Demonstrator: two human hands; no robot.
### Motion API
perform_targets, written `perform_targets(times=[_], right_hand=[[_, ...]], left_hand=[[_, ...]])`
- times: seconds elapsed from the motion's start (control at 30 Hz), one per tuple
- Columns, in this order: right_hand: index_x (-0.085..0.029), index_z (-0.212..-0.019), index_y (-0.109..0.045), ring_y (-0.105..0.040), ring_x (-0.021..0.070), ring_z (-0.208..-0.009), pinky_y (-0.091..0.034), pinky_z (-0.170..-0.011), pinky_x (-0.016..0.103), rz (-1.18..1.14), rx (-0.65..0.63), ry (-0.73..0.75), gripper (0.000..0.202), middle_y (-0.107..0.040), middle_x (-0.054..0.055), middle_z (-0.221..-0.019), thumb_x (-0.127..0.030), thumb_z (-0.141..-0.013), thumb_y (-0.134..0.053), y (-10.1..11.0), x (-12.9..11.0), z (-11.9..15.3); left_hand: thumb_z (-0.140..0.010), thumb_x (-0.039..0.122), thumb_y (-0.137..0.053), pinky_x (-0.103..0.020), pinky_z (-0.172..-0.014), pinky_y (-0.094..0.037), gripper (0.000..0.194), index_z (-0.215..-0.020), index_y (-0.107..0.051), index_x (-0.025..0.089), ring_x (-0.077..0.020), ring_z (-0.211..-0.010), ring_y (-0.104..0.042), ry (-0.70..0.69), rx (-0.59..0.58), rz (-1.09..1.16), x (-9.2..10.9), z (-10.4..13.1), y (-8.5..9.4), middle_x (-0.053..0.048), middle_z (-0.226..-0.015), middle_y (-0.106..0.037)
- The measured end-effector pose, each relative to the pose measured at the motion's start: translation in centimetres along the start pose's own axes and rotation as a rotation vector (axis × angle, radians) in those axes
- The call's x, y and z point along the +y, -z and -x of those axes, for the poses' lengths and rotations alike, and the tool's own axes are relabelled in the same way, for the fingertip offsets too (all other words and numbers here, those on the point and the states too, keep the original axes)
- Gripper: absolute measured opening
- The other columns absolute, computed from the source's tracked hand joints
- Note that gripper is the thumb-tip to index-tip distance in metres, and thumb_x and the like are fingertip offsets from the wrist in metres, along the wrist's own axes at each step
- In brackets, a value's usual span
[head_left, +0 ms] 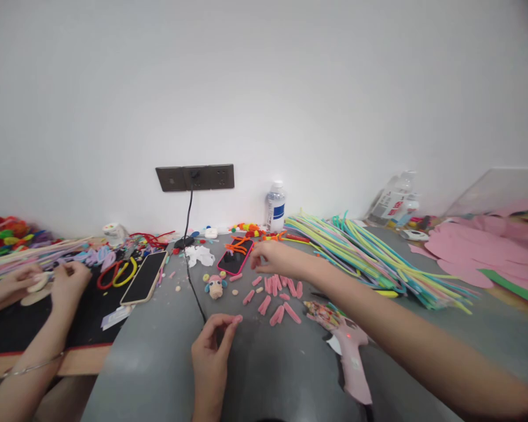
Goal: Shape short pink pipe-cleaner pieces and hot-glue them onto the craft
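Note:
Low in the middle, my left hand [213,349] is closed in a pinch above the grey table. A small pink spot shows at its fingertips; whether it is a held piece or a nail I cannot tell. My right hand [266,258] reaches across the table, fingers bent downward and slightly apart, with nothing visible in them. It is beside a pink-cased phone [234,262] with orange pipe cleaners [237,247] on it. Below that hand lie several short pink pipe-cleaner pieces [264,305]. A small figure with a pink top and blue ears [215,287] sits left of them.
A pink glue gun [354,363] with a red light lies under my right forearm. Long pastel pipe cleaners [369,258], a bottle [276,206] and pink sheets [479,243] are behind and right. At left, a co-worker's hands [68,281] work near scissors [118,274] and another phone [145,278].

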State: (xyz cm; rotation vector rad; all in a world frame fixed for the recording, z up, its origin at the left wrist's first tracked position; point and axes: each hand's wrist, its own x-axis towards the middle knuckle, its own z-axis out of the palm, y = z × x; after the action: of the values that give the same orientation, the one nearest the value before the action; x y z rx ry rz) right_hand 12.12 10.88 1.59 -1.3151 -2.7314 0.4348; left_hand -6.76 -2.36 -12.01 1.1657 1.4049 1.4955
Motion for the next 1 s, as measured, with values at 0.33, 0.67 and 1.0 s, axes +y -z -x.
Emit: perform_targets(times=[0.33,0.67,1.0], right_hand=[[-0.02,-0.078,-0.079,-0.07,0.0233,-0.092,-0.043,-0.077,0.027,0.096,-0.182,-0.023,0.007,-0.08,0.005,-0.087,-0.016,-0.074,-0.082,-4.1,2.2,-3.2],[-0.016,-0.074,-0.074,-0.067,0.0211,-0.085,-0.043,-0.074,0.026,-0.044,-0.037,0.001,0.007,-0.076,0.007,-0.083,-0.016,-0.077,-0.08,-4.4,2.8,-2.4],[-0.017,-0.075,-0.071,-0.066,0.0144,-0.067,-0.049,-0.063,0.024,-0.519,0.238,-0.076,0.008,-0.074,0.002,-0.072,-0.021,-0.082,-0.072,-3.0,-0.8,2.6]], left_hand=[[-0.075,0.044,-0.078,-0.022,-0.072,-0.05,0.025,-0.072,-0.073,0.02,-0.0171,-0.075,-0.064,-0.025,-0.012,0.013,-0.4,-0.1,0.1,-0.002,-0.075,-0.07],[-0.073,0.046,-0.079,-0.023,-0.071,-0.05,0.028,-0.073,-0.074,0.019,-0.0176,-0.074,-0.064,0.02,-0.016,0.001,0.2,0.0,0.1,-0.003,-0.074,-0.07],[-0.073,0.043,-0.078,-0.025,-0.069,-0.052,0.026,-0.074,-0.076,0.018,-0.0194,-0.074,-0.067,0.098,-0.095,0.027,2.0,-0.2,-0.4,-0.005,-0.076,-0.075]])
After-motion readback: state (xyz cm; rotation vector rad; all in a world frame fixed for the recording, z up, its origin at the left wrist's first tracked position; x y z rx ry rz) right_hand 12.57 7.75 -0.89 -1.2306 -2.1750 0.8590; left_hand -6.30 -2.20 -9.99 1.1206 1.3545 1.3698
